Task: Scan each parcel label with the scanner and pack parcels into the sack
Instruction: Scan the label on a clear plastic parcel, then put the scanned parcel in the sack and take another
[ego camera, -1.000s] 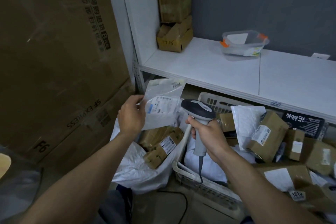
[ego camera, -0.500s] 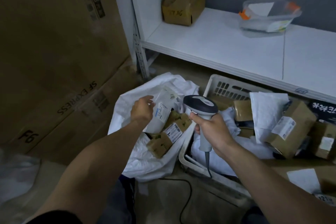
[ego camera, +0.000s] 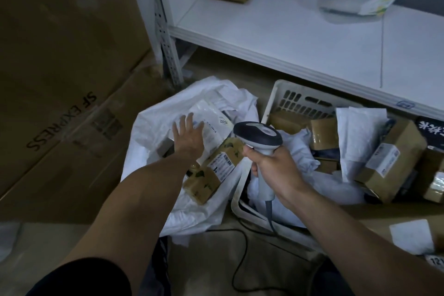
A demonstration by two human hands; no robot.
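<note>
The white sack (ego camera: 149, 134) lies open on the floor at the left. It already holds a flat white parcel (ego camera: 212, 125) and a brown box (ego camera: 211, 173) beside it (another shape in there is too dark to name). The left hand (ego camera: 189, 143) is over the flat parcel, fingers (ego camera: 185, 122) straight and spread, grasping nothing; whether they touch it I cannot tell. Further right, the right hand (ego camera: 274, 170) has its fingers clenched round the scanner (ego camera: 258, 136) handle. Beyond it the basket (ego camera: 300, 101) holds many boxes and bags, so I judge most of the scanning and packing remains.
</note>
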